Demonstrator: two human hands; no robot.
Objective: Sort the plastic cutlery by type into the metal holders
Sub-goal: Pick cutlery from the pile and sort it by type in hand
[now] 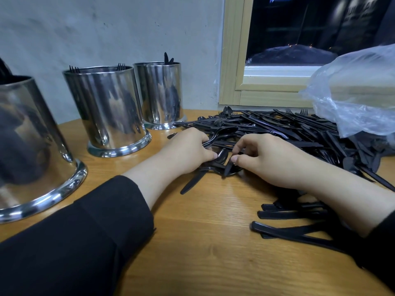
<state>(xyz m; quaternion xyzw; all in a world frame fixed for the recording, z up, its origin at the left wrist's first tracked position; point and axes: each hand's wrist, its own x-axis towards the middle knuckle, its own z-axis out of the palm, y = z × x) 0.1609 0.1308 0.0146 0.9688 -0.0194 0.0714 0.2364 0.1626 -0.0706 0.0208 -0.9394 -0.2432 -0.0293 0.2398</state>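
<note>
1. Hands at the near edge of the pile: the left hand (190, 149) has its fingers curled round a small bundle of black spoons (222, 133), thumb pressed against a spoon bowl below.
2. Over to the right hand (267, 157), fingers bent down into the heap, fingertip and thumb pinching at a loose black piece (228, 167). Whether that one is a spoon or a knife, I cannot tell from here.
3. Big story is the cutlery pile (277, 129) itself: a wide tangle of black forks, spoons and knives across the wooden surface (203, 242), running back towards the window frame (230, 60) and under the clear plastic bag (359, 92) on the right.
4. Three metal holders stand in a row on the left. Fork tines poke above the rim of the middle holder (106, 107), so forks go there.
5. Far holder (160, 92) shows a couple of dark tips above its rim, type unclear. Near holder (32, 146) has something dark inside, too blurred to name.
6. Progress call: early days, I'd say. Only a few pieces show in the holders, and the bulk sits unsorted, including a separate group of handles (295, 214) near the right forearm.
</note>
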